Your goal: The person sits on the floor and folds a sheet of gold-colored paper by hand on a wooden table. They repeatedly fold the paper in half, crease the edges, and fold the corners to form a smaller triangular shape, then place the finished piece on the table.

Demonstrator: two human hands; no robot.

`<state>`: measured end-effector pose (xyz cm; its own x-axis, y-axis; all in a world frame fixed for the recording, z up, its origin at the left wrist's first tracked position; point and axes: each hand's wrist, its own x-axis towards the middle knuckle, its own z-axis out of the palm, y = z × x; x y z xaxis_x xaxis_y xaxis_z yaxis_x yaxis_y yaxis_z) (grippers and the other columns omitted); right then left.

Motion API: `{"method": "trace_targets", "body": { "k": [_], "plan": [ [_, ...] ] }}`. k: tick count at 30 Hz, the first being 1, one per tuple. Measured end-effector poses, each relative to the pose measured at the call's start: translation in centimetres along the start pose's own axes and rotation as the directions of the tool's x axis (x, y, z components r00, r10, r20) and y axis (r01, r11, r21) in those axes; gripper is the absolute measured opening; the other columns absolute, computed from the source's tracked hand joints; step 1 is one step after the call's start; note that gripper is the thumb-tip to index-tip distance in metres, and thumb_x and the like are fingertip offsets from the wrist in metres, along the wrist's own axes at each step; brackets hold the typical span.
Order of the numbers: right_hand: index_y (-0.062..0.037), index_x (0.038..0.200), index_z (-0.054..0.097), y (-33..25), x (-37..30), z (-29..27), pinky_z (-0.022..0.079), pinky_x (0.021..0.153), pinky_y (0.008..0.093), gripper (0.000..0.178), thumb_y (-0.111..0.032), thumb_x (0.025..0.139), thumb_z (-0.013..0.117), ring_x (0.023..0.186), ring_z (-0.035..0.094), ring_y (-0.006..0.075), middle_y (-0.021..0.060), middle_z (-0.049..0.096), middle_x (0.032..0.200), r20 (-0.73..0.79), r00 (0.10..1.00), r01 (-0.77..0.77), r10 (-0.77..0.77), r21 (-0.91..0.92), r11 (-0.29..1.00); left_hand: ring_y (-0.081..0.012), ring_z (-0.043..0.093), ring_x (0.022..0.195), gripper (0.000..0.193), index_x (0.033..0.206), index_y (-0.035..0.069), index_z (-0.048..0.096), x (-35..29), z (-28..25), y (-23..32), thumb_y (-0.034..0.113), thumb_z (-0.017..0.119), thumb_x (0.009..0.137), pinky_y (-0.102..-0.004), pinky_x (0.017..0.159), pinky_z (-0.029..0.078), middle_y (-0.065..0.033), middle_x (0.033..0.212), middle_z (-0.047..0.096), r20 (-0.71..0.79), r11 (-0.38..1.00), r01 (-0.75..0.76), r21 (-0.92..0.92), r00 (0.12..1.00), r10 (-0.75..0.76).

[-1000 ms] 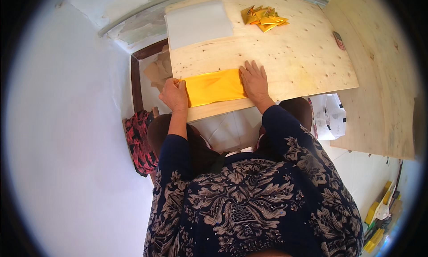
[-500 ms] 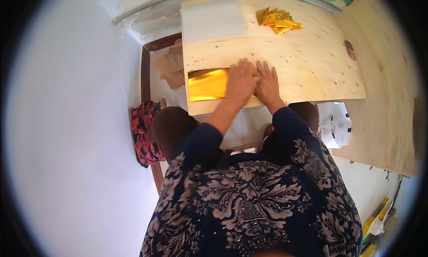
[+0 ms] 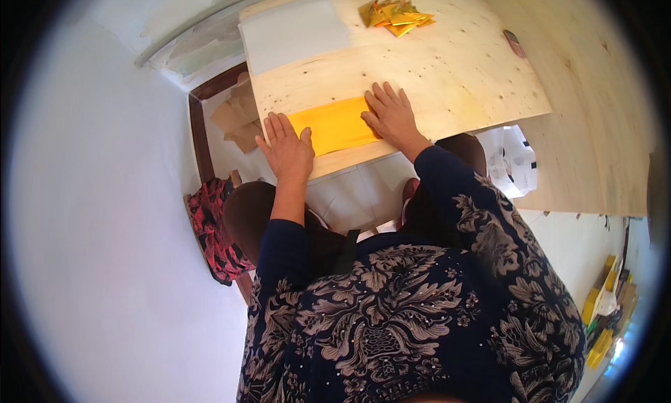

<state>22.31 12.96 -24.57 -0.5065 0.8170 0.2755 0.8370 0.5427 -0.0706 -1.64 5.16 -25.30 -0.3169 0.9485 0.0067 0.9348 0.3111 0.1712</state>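
Observation:
A gold foil paper strip lies flat along the near edge of the wooden table, its surface smooth and yellow. My left hand rests flat on its left end, thumb apart from the fingers. On the right end lies my right hand, palm down with the fingers spread. Whatever part of the foil lies beneath the palms is hidden. Neither hand grips anything.
Folded gold foil pieces lie in a pile at the table's far side. White sheets lie far left, a small phone-like device far right. Brown paper sits beyond the table's left edge; a white bag is below its right side.
My left hand has slid from beside the right hand to the foil's left end. The right hand still rests at the right end, fingers spread wider. The whole view has shifted and turned slightly.

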Motion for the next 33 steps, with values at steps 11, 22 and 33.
{"method": "trace_targets", "body": {
  "k": [11,22,33],
  "plan": [
    [0.0021,0.134,0.051,-14.7,5.9,4.1,0.028,0.114,0.0494,0.051,-0.034,0.098,0.05,0.137,0.039,0.0385,0.0237,0.043,0.146,-0.136,0.99,0.119,-0.047,0.591,0.798,-0.0277,0.007,0.152,0.072,0.153,0.003,0.027,-0.3,-0.2,-0.5,0.042,0.046,0.095,-0.0566,0.118,0.003,-0.0143,0.163,0.016,-0.008,0.994,-0.098,0.047,0.995,0.099],
    [-0.0035,0.144,0.044,-2.5,-0.2,1.5,0.016,0.119,0.0488,0.062,-0.044,0.097,0.047,0.145,0.028,0.0314,0.0173,0.035,0.155,0.029,1.0,-0.012,0.011,0.033,0.999,-0.0259,0.013,0.151,0.072,0.152,0.001,0.028,0.0,-0.4,-0.1,0.046,0.043,0.098,-0.0539,0.119,0.002,-0.0154,0.162,0.02,-0.004,1.0,-0.013,-0.018,1.0,0.013],
    [-0.0048,0.142,0.047,-2.3,-0.2,1.6,0.018,0.118,0.0495,0.058,-0.042,0.098,0.047,0.145,0.029,0.0296,0.0157,0.038,0.153,0.004,1.0,0.008,-0.008,0.019,1.0,-0.0245,0.015,0.151,0.074,0.152,0.002,0.03,0.3,1.5,6.5,0.049,0.044,0.097,-0.0507,0.121,0.002,-0.014,0.161,0.024,-0.02,0.954,-0.267,-0.135,0.964,0.267]
  ]
}}
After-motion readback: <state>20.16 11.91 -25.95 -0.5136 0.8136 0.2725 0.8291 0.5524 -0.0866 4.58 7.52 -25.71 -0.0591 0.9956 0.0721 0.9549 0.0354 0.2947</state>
